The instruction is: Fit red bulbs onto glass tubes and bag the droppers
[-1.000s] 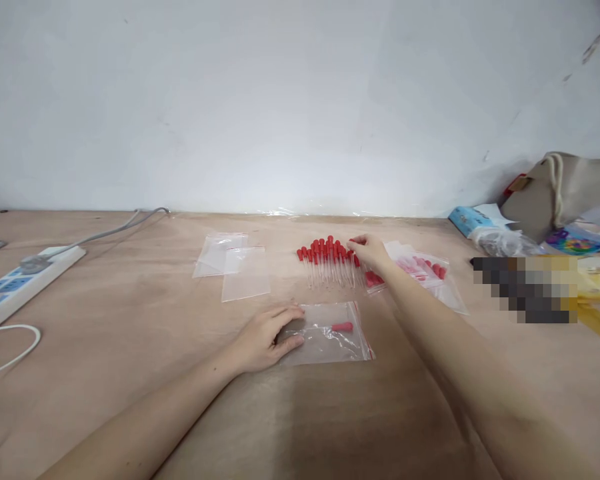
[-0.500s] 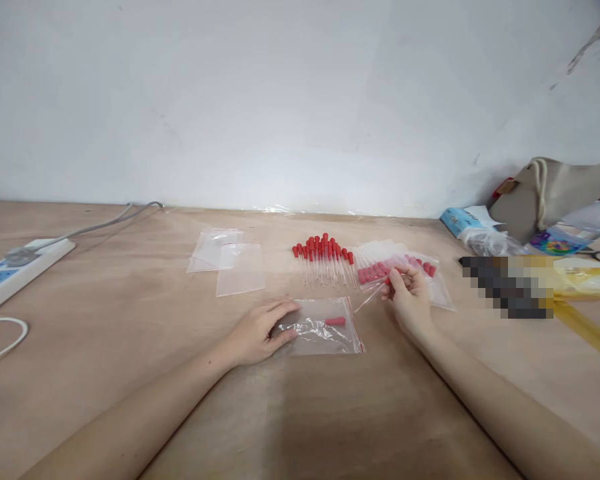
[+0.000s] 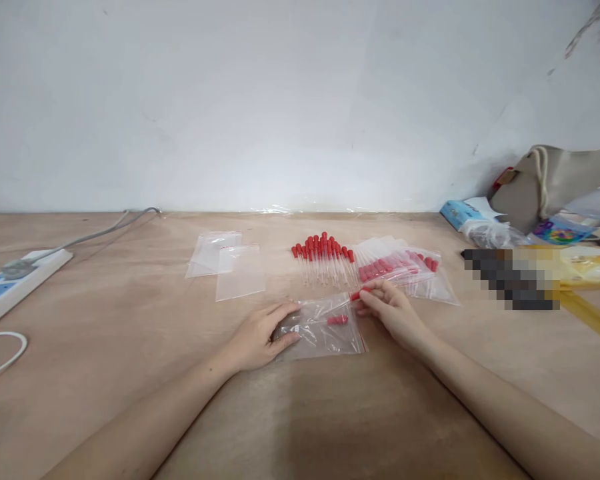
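My left hand (image 3: 264,339) rests on the left end of a clear zip-lock bag (image 3: 313,343), its thumb and fingers apart on the film, holding it on the table. Inside the bag lies a glass dropper with a red bulb (image 3: 337,320). A second dropper (image 3: 359,294) is pinched by its red bulb in my right hand (image 3: 384,308); its thin tube points left, into the bag's red-edged mouth. Behind the bag sits a pile of red-bulbed droppers (image 3: 323,250). Filled bags of droppers (image 3: 397,267) overlap just beyond my right hand.
Flat bags (image 3: 241,275) lie at left of the pile. A white power strip (image 3: 25,287) with a grey cable stands at far left. To the right are a blue tissue pack (image 3: 463,217), a plastic bottle (image 3: 565,227), a grey bag (image 3: 565,177) and yellow plastic (image 3: 587,267).
My right hand has moved left and slightly nearer, bringing the dropper's tube from beside the filled bags into the bag mouth. My left hand stays on the bag.
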Tool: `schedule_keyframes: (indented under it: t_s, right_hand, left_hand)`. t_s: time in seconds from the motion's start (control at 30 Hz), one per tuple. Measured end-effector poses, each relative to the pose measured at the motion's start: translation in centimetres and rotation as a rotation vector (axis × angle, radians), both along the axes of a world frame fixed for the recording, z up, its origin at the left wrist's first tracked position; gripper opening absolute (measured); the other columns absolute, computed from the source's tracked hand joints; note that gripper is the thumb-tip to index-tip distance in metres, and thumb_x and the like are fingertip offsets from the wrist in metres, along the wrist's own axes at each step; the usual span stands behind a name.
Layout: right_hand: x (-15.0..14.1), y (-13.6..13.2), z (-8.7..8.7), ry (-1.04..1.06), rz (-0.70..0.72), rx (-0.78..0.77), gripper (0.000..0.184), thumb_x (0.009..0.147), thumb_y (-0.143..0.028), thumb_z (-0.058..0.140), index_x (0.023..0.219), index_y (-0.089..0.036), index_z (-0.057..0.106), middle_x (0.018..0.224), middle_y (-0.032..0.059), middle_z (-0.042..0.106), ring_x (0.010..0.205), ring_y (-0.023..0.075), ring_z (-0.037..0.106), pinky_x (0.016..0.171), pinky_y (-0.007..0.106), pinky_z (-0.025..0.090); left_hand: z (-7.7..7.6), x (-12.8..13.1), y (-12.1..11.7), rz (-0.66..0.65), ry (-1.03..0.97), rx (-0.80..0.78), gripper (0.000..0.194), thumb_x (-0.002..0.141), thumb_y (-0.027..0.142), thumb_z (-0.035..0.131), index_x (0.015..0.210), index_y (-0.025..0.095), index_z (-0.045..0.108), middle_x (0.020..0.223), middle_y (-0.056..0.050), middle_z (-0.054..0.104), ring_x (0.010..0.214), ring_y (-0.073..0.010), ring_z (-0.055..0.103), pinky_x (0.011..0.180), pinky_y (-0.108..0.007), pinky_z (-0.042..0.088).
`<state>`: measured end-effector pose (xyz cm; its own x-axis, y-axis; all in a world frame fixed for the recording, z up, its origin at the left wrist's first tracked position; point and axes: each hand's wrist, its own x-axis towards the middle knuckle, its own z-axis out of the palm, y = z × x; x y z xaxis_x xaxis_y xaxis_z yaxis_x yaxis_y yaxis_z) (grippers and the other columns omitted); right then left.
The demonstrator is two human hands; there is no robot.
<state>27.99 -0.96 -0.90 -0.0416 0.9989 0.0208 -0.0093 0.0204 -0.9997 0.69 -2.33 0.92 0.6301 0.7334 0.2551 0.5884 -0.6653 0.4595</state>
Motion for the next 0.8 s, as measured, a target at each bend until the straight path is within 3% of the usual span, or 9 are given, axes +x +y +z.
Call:
schedule_keyframes:
  t_s: [0.13,0.27,0.4,0.57,0.7,0.8]
  right_hand:
    - [0.5,0.0,0.4,-0.284,0.292,0.104,0.029,0.066,-0.041,0.067,0.076,-0.018,0.052,0.075,0.0005,0.058,0.062,0.01,0.052,0.056,0.024,0.043]
    - [0.1,0.2,0.0,-0.413,0.272,0.182,0.023,0.071,-0.04,0.062,0.079,-0.019,0.059,0.065,-0.0006,0.055,0.055,0.0102,0.047,0.05,0.023,0.039]
    - [-1.2,0.1,0.0,-0.536,0.19,0.267,0.023,0.08,-0.039,0.052,0.078,-0.021,0.066,0.078,0.004,0.06,0.07,0.0159,0.054,0.063,0.03,0.044]
    - [-0.3,0.3,1.1,-0.591,0.403,0.352,0.022,0.08,-0.035,0.05,0.078,-0.021,0.068,0.086,0.0044,0.06,0.078,0.016,0.055,0.072,0.029,0.044]
    - [0.8,2.3,2.1,-0.671,0.117,0.255,0.021,0.074,-0.036,0.055,0.08,-0.018,0.065,0.065,0.0009,0.059,0.058,0.0129,0.052,0.056,0.026,0.042]
    - [-0.3,5.4,2.8,-0.725,-0.052,0.292,0.016,0.07,-0.03,0.056,0.073,-0.016,0.063,0.063,0.0007,0.06,0.056,0.0123,0.052,0.058,0.025,0.042]
  left_hand:
    - [0.2,0.0,0.0,0.005,0.008,-0.008,0.04,0.084,0.034,0.048,0.122,0.023,0.044,0.124,-0.007,0.052,0.112,-0.021,0.049,0.093,-0.036,0.042]
    - [0.2,0.1,0.0,0.001,0.02,-0.01,0.04,0.084,0.036,0.047,0.122,0.023,0.045,0.123,-0.007,0.052,0.113,-0.0216,0.048,0.093,-0.037,0.041]
    - [0.1,0.1,0.0,0.015,0.026,-0.008,0.041,0.084,0.037,0.048,0.122,0.023,0.045,0.123,-0.007,0.052,0.113,-0.0213,0.048,0.094,-0.036,0.04]
    - [-0.1,0.0,0.1,0.003,0.008,0.007,0.038,0.085,0.033,0.046,0.121,0.022,0.046,0.123,-0.007,0.052,0.114,-0.0204,0.047,0.095,-0.036,0.04]
    - [-0.1,0.1,0.2,-0.009,0.003,0.015,0.039,0.084,0.035,0.048,0.121,0.022,0.047,0.123,-0.007,0.052,0.115,-0.0208,0.046,0.096,-0.037,0.039]
    - [-0.3,0.1,0.3,-0.026,0.003,0.02,0.038,0.085,0.035,0.047,0.121,0.022,0.049,0.125,-0.007,0.051,0.116,-0.0212,0.045,0.097,-0.039,0.039]
